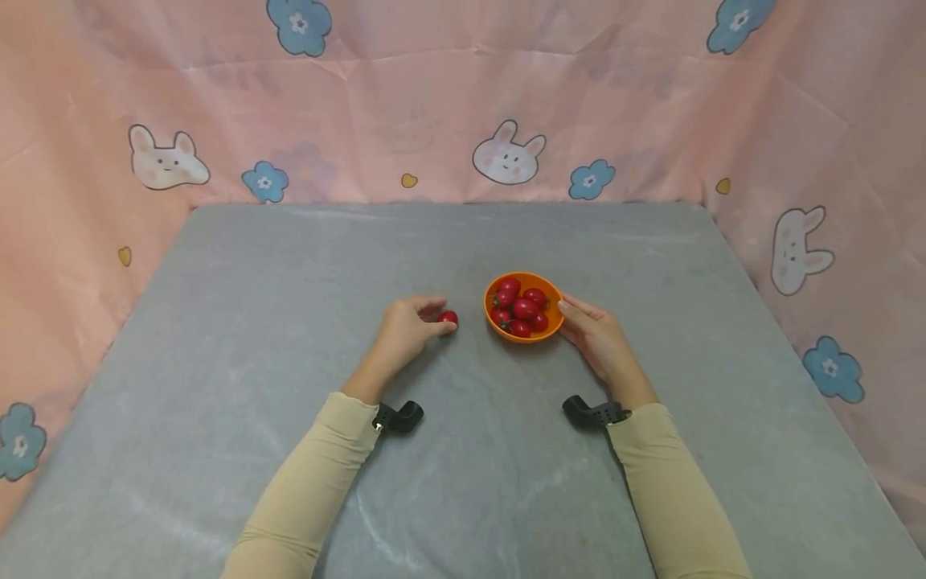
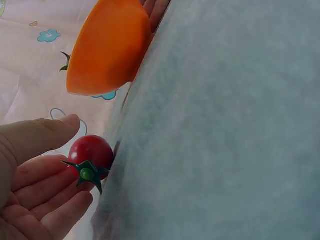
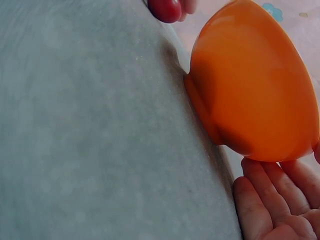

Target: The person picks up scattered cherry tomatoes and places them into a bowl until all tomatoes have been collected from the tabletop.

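Observation:
In the head view an orange bowl (image 1: 522, 338) stands on the grey cloth and holds several red cherry tomatoes (image 1: 525, 309) with green stems. My right hand (image 1: 599, 342) grips its right side, thumb at the rim and fingers against the outer wall. To the bowl's left, my left hand (image 1: 405, 328) is around a single cherry tomato (image 1: 448, 317). The left wrist view shows this tomato (image 2: 91, 151) on the cloth, green calyx towards the camera. Behind it lie the loosely bent fingers (image 2: 47, 185), while the thumb stays apart above it.
Grey cloth (image 1: 289, 265) covers the table. A pink curtain (image 1: 405, 88) with rabbits and blue flowers hangs behind and at both sides. Each wrist wears a black strap-mounted device, one at the left wrist (image 1: 399, 417) and one at the right (image 1: 592, 412).

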`<state>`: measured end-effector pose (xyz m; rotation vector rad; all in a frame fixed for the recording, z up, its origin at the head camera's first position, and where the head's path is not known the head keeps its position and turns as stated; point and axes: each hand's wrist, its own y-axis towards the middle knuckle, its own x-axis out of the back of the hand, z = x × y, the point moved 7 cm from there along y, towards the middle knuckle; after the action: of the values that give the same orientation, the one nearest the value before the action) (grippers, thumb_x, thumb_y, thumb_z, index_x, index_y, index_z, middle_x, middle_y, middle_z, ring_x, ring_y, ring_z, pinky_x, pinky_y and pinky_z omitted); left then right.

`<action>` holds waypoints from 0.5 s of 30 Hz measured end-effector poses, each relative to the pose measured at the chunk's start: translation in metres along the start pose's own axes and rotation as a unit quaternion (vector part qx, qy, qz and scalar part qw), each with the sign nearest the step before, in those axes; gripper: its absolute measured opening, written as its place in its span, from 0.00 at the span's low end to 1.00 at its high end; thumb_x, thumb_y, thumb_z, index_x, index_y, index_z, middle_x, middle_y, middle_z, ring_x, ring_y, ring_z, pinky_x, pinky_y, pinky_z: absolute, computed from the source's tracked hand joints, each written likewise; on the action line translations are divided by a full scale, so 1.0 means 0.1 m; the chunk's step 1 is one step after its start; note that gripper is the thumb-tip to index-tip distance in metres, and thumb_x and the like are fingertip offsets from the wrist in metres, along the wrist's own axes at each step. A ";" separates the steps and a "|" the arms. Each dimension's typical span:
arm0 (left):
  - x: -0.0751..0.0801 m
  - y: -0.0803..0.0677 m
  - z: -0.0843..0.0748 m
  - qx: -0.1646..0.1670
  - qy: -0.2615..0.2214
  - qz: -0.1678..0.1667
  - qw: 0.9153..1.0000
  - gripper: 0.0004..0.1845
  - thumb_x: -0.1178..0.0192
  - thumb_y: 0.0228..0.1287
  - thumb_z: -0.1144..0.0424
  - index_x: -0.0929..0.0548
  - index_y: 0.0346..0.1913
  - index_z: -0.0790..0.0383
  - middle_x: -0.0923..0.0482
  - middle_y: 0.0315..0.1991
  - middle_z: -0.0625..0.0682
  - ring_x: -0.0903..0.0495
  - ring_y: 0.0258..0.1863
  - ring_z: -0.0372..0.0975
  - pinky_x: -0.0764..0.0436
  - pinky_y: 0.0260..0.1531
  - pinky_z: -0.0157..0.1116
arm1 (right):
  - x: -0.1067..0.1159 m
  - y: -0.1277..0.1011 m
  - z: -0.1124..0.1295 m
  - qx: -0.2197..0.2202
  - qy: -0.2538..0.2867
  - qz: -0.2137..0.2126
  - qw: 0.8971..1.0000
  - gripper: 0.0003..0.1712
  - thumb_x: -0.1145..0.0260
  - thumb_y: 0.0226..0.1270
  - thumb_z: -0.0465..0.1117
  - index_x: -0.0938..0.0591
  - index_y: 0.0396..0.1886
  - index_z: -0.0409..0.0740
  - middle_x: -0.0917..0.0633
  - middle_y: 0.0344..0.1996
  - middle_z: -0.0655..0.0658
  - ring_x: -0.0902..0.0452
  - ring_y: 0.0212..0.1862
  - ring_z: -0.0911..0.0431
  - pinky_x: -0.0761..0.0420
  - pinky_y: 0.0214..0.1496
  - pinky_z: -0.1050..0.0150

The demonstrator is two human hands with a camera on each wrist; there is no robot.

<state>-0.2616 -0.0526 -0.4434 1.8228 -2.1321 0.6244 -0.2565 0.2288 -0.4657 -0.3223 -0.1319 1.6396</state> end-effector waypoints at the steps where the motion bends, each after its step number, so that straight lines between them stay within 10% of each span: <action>1: -0.01 0.00 0.01 -0.002 0.006 0.000 1.000 0.27 0.26 0.56 0.62 0.18 0.59 0.64 0.17 0.57 0.57 0.18 0.59 0.47 0.20 0.60 0.43 | 0.00 0.00 -0.01 0.000 0.000 0.000 1.000 0.37 0.39 0.74 0.49 0.38 0.74 0.34 0.38 0.76 0.39 0.23 0.55 0.73 0.24 0.63 0.71; 15: -0.01 0.01 -0.02 -0.024 0.054 -0.030 0.998 0.21 0.28 0.56 0.63 0.14 0.53 0.64 0.14 0.50 0.60 0.17 0.52 0.48 0.19 0.53 0.44 | 0.01 0.01 -0.01 -0.001 0.004 0.002 1.000 0.38 0.39 0.74 0.49 0.38 0.74 0.34 0.38 0.76 0.40 0.23 0.57 0.71 0.24 0.61 0.72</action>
<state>-0.2630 -0.0506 -0.4423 1.7788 -1.9979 0.6383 -0.2576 0.2294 -0.4669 -0.3316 -0.1276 1.6428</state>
